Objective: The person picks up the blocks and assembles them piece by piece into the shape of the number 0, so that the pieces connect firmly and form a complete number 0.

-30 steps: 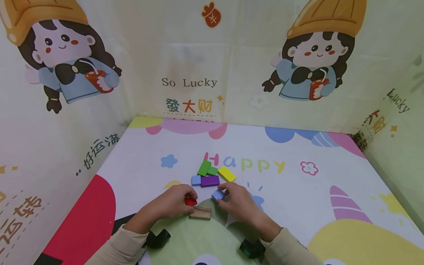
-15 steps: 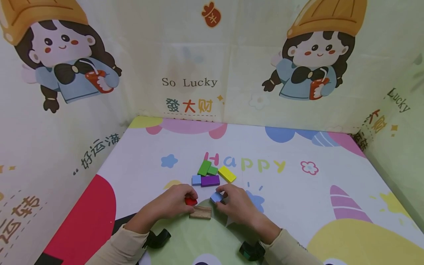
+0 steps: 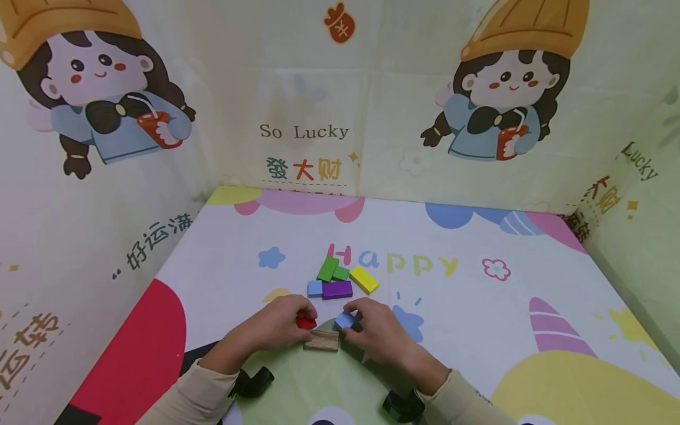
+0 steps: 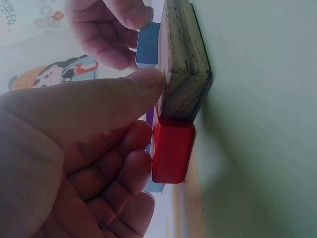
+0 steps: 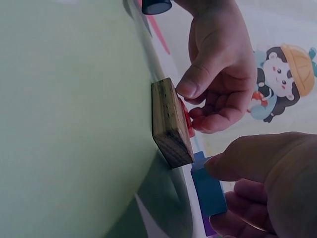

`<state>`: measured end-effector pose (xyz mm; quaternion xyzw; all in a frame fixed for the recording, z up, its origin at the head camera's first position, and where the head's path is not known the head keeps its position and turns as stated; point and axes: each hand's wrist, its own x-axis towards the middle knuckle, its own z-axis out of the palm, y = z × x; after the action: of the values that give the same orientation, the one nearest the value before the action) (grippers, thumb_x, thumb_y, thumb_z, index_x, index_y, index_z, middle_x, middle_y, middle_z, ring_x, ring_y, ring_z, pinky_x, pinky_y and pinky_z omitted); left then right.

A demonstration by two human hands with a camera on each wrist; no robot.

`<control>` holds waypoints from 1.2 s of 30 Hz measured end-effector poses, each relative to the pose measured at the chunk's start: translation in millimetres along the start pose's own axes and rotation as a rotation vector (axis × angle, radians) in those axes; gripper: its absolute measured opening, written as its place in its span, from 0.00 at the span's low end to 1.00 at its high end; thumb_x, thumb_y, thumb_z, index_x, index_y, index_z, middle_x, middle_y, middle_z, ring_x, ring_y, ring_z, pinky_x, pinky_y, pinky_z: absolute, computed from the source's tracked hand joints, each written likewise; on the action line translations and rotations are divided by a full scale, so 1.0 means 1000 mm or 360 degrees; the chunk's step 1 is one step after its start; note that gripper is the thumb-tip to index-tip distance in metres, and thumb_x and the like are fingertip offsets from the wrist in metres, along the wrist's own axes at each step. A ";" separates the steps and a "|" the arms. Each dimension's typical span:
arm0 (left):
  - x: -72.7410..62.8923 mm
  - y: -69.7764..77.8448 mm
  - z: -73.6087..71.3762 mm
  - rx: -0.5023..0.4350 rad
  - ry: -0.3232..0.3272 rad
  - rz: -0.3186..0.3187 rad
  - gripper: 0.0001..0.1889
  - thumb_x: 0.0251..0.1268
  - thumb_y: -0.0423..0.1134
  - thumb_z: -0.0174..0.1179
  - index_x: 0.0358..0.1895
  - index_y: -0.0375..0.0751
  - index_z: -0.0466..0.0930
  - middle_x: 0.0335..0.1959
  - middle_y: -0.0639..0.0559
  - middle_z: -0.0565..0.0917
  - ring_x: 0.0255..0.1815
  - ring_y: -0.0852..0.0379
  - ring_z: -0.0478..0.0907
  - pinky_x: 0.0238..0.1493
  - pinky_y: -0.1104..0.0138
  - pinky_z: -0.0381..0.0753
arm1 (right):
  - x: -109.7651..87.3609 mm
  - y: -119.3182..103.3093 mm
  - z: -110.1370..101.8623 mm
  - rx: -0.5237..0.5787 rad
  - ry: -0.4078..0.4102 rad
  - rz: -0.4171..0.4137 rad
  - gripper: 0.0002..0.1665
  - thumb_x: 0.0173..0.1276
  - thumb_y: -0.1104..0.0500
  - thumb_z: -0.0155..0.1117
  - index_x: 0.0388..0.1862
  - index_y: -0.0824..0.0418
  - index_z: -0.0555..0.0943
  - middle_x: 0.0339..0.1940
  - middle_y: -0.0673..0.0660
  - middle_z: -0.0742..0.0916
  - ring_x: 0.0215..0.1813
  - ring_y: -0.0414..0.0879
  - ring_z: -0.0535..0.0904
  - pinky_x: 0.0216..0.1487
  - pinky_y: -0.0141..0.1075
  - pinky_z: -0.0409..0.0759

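Note:
A wood-grain block [image 3: 321,340] lies on the green printed part of the table cover. My left hand [image 3: 278,321] has its thumb on that block, while its curled fingers hold the red block [image 4: 173,151] against the wood's far side, near the left end. In the head view the red block is partly covered by this hand. My right hand [image 3: 379,330] pinches a light blue block [image 5: 208,191] between thumb and fingers. It is near the wood block's far right corner; whether they touch is hard to tell.
Beyond the hands lie a purple block [image 3: 337,290], a second light blue block [image 3: 315,288], two green blocks [image 3: 328,269] and a yellow block [image 3: 364,280]. Printed cloth walls [image 3: 393,118] rise behind and at both sides. Black wrist mounts [image 3: 255,382] sit below the sleeves.
My right hand has shifted slightly left and toward me, carrying the light blue block closer to the wood block. My left hand, the red block and the wood block stay in place.

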<state>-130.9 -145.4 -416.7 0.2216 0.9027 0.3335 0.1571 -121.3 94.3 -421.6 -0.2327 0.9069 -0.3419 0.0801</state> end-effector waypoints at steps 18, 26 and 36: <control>0.000 0.002 -0.001 -0.0010 0.0003 0.0000 0.14 0.53 0.31 0.75 0.42 0.39 0.82 0.37 0.54 0.80 0.39 0.55 0.75 0.40 0.61 0.80 | 0.000 0.000 0.003 -0.0040 -0.0024 -0.0018 0.20 0.64 0.60 0.72 0.54 0.64 0.81 0.47 0.54 0.83 0.42 0.46 0.78 0.44 0.38 0.79; 0.000 0.002 -0.001 -0.0021 -0.0004 -0.0009 0.14 0.54 0.31 0.75 0.42 0.39 0.82 0.37 0.54 0.80 0.39 0.56 0.76 0.39 0.62 0.80 | 0.000 0.000 0.003 -0.0030 -0.0047 0.0008 0.21 0.64 0.59 0.72 0.54 0.64 0.80 0.48 0.54 0.83 0.43 0.45 0.78 0.45 0.38 0.80; 0.000 0.002 -0.002 -0.0012 0.0001 0.0009 0.14 0.54 0.31 0.75 0.43 0.38 0.82 0.37 0.54 0.80 0.39 0.55 0.76 0.40 0.61 0.81 | 0.000 0.000 0.005 -0.0061 -0.0046 0.0003 0.20 0.65 0.60 0.71 0.54 0.64 0.80 0.47 0.54 0.83 0.42 0.45 0.78 0.46 0.40 0.80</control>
<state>-130.6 -145.2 -414.3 0.2234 0.9010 0.3373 0.1568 -120.0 91.6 -425.2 -0.2382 0.9122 -0.3211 0.0892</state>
